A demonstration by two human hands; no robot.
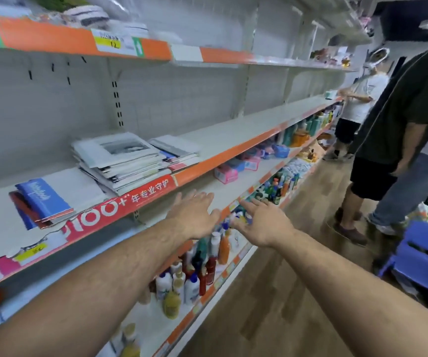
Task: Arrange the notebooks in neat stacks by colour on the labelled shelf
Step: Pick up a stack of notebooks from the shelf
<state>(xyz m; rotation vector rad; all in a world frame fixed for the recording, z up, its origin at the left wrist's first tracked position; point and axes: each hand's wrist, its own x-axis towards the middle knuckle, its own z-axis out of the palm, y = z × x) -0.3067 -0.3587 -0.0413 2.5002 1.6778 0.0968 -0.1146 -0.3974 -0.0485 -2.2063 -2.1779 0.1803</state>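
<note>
On the white shelf with the red and orange front strip (146, 194) lie three groups of notebooks. A small blue and red pile (41, 200) sits at the left. A tall, uneven stack of white and grey notebooks (120, 159) is in the middle. A lower pile (175, 150) of pale covers over blue and red ones lies just to its right. My left hand (195, 215) and my right hand (264, 224) are stretched out in front of and below the shelf edge, fingers spread, holding nothing.
The shelves below hold bottles (182, 282) and pink and blue packs (227, 173). Two people (403, 119) stand in the aisle at the right, another farther back. A blue plastic stool (424, 256) stands on the wooden floor at the right.
</note>
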